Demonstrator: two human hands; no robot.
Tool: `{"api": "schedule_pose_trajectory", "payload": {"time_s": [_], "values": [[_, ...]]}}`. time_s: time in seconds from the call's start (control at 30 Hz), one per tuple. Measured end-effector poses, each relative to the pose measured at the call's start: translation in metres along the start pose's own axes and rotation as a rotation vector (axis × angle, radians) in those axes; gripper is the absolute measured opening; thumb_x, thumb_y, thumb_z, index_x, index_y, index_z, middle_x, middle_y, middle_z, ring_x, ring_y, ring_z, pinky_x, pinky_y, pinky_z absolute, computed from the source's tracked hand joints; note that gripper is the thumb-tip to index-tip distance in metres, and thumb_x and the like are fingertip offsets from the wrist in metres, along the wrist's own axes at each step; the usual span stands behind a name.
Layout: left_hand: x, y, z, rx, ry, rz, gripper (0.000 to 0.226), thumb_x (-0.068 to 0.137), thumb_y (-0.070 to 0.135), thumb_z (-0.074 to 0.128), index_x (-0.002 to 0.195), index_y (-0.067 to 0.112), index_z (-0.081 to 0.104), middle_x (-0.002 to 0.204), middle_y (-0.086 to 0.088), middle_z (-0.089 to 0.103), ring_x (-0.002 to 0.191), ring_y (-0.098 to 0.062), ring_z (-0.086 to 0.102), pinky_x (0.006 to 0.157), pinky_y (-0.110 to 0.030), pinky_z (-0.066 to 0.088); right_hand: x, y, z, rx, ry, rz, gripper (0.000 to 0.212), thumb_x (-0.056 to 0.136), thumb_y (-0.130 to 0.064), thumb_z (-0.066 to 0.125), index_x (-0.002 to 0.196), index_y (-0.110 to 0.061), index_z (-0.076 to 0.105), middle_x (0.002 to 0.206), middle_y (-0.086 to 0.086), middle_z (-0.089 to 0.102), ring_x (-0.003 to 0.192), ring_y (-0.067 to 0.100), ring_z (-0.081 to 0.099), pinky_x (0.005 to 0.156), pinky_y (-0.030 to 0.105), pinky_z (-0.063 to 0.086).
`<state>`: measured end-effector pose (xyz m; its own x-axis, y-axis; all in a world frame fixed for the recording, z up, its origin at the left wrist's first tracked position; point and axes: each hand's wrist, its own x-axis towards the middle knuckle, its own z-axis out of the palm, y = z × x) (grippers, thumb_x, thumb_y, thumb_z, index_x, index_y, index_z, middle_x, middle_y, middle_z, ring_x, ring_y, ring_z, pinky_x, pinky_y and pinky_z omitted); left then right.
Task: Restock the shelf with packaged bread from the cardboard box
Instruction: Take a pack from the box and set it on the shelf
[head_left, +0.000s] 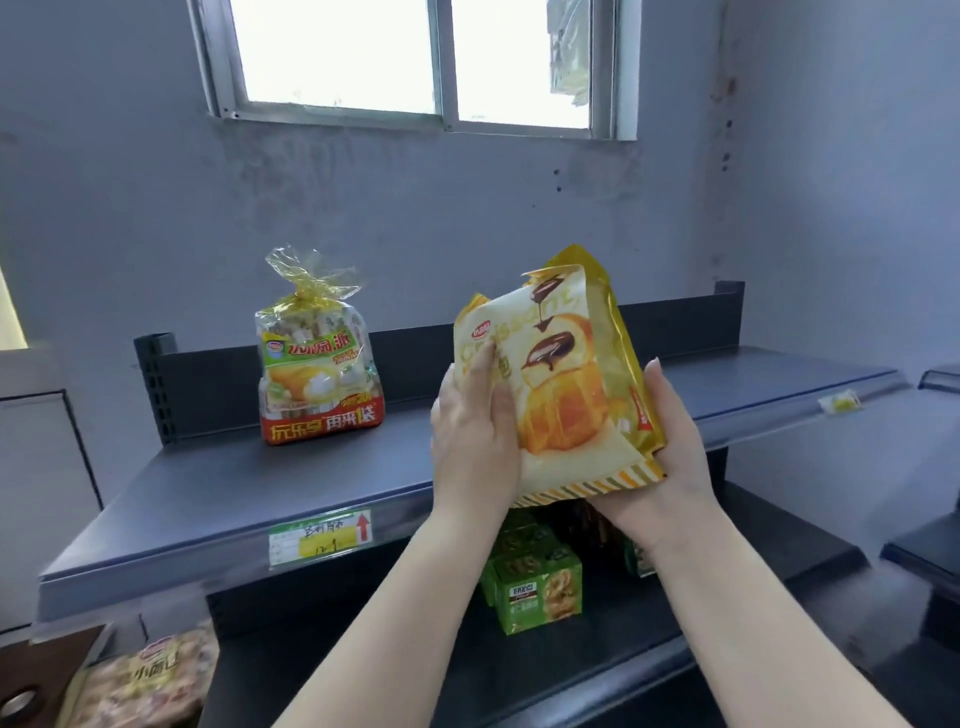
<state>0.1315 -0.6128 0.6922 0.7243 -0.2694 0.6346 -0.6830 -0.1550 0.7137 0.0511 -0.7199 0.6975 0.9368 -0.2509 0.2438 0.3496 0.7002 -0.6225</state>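
Upright, croissant bag (566, 384) between left hand (475, 431) and right hand (670, 441).

A small shop is shown. Dark metal retail shelving (218, 483) is set against a painted wall under a window (415, 57), and a handwritten price label (320, 537) with a red arrow is clipped to the front edge of the top shelf. Packaged snacks are displayed: a tied bag of cream pies (319, 364) near the back edge, green boxes (535, 584) on the lower shelf.
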Motion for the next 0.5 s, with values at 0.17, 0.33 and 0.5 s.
{"api": "schedule_pose_trajectory", "payload": {"time_s": [0.17,0.33,0.5], "values": [[0.023,0.021,0.023,-0.022,-0.209,-0.020,0.070,0.084,0.073,0.016,0.147,0.043,0.008,0.160,0.009,-0.003,0.147,-0.019,-0.011,0.116,-0.044,-0.004,0.018,-0.017,-0.003,-0.050,0.048,-0.127,0.067,0.079,-0.065,0.041,0.109,-0.014,0.071,0.113,0.010,0.070,0.103,0.026,0.068,0.089,0.045,0.054],[0.038,0.026,0.038,-0.341,-0.339,0.112,0.091,0.060,0.076,0.054,0.140,0.055,0.016,0.148,0.018,0.035,0.136,-0.004,0.035,0.112,-0.040,0.033,0.045,-0.027,0.000,-0.273,0.080,-0.225,0.075,0.087,-0.070,0.019,0.115,-0.017,0.065,0.104,0.006,0.073,0.099,0.021,0.069,0.081,0.033,0.056],[0.081,0.017,0.029,-0.469,-0.225,0.056,0.068,0.059,0.044,0.078,0.117,0.049,0.043,0.096,0.023,0.066,0.090,0.003,0.065,0.082,-0.022,0.053,0.085,-0.028,0.005,-0.517,-0.129,-0.299,0.068,0.093,-0.061,0.004,0.140,-0.027,0.042,0.130,0.003,0.061,0.116,0.015,0.060,0.090,0.027,0.053]]}}
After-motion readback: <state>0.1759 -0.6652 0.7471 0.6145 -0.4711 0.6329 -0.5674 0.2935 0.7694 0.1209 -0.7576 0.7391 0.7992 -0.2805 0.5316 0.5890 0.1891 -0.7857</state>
